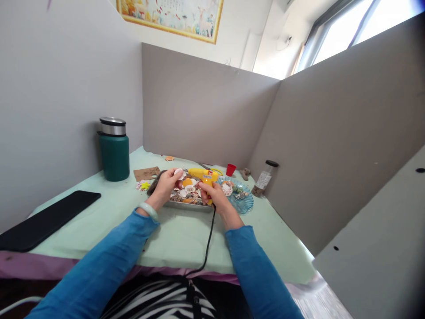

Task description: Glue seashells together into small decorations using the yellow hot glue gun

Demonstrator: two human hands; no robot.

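Note:
My right hand (215,195) is wrapped round the handle of a yellow hot glue gun (203,173), its nozzle pointing left. A black cord (209,241) runs from the gun down over the table's front edge. Between the fingertips of my left hand (166,184) is a small white seashell (178,173), close to the nozzle; whether they touch I cannot tell. Both hands are above a metal tray (191,206) full of mixed shells, partly hidden by them. To its right, a blue glass plate (246,204) bears more shells and small pieces.
A green thermos (114,155) and a black mat (49,219) are on the left. Behind the tray are a brown board (146,173), a red cup (230,169) and yellow-handled scissors (216,171). A jar with a black lid (264,179) stands right. Grey partitions (206,106) enclose the table.

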